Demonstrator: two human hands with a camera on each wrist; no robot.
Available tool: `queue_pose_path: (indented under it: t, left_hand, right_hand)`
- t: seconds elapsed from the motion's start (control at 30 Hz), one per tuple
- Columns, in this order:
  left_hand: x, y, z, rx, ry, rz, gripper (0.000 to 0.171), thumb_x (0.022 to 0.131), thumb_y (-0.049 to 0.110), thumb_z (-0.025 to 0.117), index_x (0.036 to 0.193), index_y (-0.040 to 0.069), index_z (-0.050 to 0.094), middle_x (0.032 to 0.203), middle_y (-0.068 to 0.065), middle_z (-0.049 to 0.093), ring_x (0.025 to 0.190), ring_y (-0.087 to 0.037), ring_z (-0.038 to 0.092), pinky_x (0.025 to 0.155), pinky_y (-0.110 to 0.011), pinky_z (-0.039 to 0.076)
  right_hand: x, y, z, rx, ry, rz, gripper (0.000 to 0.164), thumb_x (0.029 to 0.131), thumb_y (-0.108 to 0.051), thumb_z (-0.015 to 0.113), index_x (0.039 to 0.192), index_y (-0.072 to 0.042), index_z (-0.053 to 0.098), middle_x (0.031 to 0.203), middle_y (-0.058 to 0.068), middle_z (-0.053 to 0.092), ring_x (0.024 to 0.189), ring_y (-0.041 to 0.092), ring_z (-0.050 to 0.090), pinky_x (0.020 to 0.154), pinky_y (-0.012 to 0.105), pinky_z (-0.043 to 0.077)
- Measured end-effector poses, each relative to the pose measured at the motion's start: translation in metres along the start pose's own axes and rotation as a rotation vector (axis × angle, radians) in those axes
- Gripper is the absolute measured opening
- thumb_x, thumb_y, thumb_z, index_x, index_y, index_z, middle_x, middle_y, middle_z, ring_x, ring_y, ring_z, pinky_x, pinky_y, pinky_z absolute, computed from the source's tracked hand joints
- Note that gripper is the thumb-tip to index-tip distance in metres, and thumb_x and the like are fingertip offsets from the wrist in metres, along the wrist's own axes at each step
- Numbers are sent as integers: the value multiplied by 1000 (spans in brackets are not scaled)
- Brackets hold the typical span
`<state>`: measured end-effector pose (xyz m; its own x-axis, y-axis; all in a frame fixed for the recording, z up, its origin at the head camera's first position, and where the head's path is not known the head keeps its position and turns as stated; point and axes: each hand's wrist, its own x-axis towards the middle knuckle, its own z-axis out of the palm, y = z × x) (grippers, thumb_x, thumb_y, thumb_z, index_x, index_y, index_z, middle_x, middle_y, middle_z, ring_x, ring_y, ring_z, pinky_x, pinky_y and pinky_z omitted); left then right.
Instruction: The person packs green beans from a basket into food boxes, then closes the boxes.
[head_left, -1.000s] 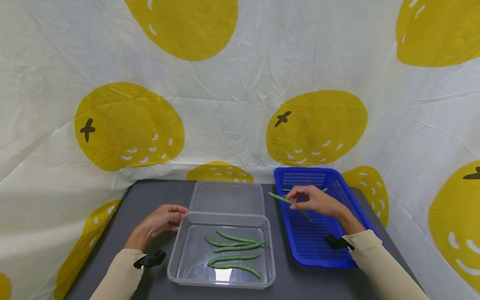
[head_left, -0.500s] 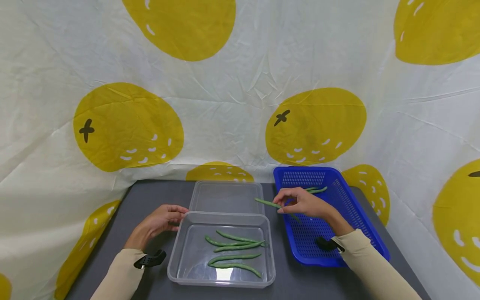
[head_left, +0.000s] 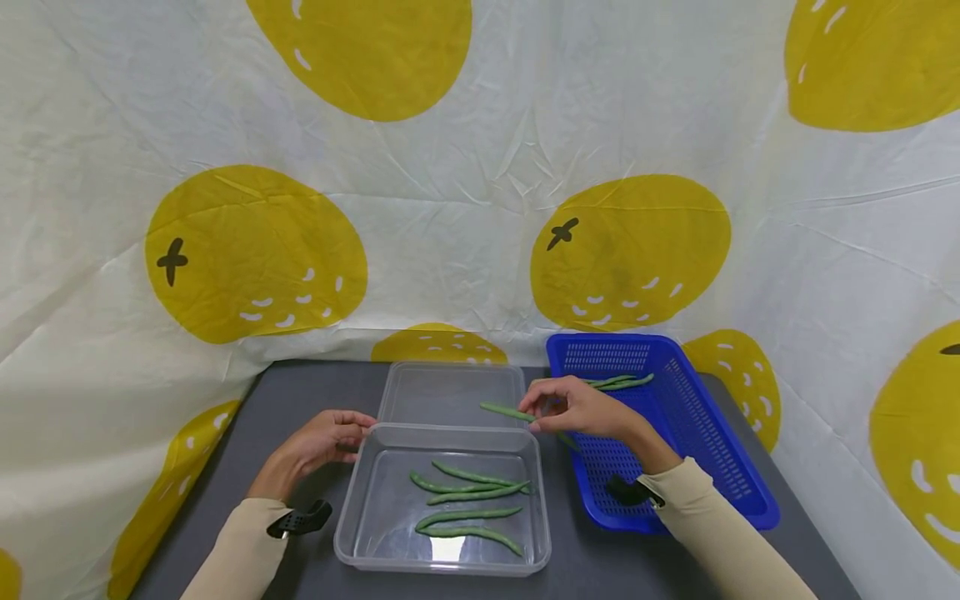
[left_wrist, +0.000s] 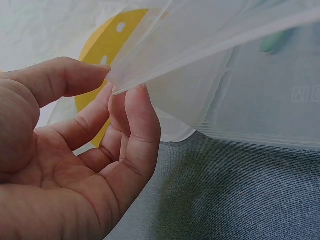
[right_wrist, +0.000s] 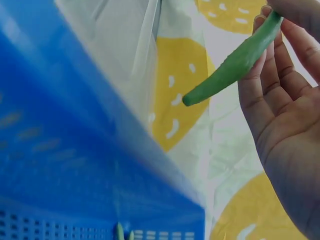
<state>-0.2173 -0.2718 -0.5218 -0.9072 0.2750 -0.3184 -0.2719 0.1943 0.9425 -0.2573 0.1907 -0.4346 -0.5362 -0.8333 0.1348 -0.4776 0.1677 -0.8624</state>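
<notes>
My right hand [head_left: 581,407] pinches a green bean [head_left: 504,410] between thumb and fingers, above the gap between the blue basket [head_left: 693,475] and the clear plastic container [head_left: 442,566]. In the right wrist view the bean [right_wrist: 225,75] points away from the fingertips. My left hand [head_left: 322,442] pinches the far left corner of the container's rim, thumb above and fingers below in the left wrist view. Several green beans [head_left: 476,515] lie roughly crosswise on the container's floor. A few more beans [head_left: 630,382] rest at the far end of the basket, partly hidden behind my right hand.
A clear plastic lid [head_left: 442,387] lies flat on the grey table [head_left: 315,383] just behind the container. A white cloth [head_left: 442,258] with yellow fruit prints hangs along the back and both sides.
My right hand has carried the green bean leftward from over the basket to near the container's far right corner, uncovering beans in the basket. My left hand has stayed put.
</notes>
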Motion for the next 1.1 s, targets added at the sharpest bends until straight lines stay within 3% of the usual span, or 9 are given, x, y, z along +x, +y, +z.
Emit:
queue_pose_path:
  t: [0.17, 0.3, 0.73, 0.97, 1.1]
  left_hand:
    - [-1, -1, 0, -8, -9, 1, 43, 96, 9, 60, 132, -12, 56, 115, -19, 70, 91, -21, 67, 77, -37, 57]
    - [-2, 0, 0, -17, -23, 8, 43, 96, 9, 61, 133, -13, 55, 113, -15, 71, 91, -20, 67, 76, -36, 57]
    - [-1, 0, 0, -9, -8, -2, 42, 96, 10, 61, 132, -12, 56, 115, -18, 70, 91, -22, 68, 77, -36, 57]
    - [-1, 1, -1, -7, -6, -6, 42, 96, 10, 61, 132, -11, 57, 116, -19, 70, 94, -24, 67, 77, -37, 57]
    - [-1, 1, 0, -12, -4, -12, 43, 96, 10, 61, 132, -11, 57, 115, -19, 70, 94, -24, 67, 77, -37, 57]
  right_hand:
    - [9, -6, 10, 6, -26, 12, 23, 95, -7, 70, 118, -4, 70, 109, 16, 66, 91, 22, 65, 78, 34, 58]
    - [15, -10, 17, 2, -46, 5, 23, 95, -9, 70, 118, -10, 70, 109, 10, 66, 94, 21, 64, 82, 36, 57]
    - [31, -19, 35, 10, -115, -33, 24, 95, -11, 71, 119, -11, 72, 108, 9, 67, 94, 16, 62, 80, 40, 57]
    - [33, -16, 34, 78, -229, 5, 34, 98, -14, 68, 131, -11, 67, 131, 9, 65, 119, 22, 62, 97, 46, 53]
    - [25, -8, 23, 93, -171, 63, 35, 100, -14, 64, 134, -11, 64, 134, 6, 65, 121, 26, 62, 99, 45, 52]
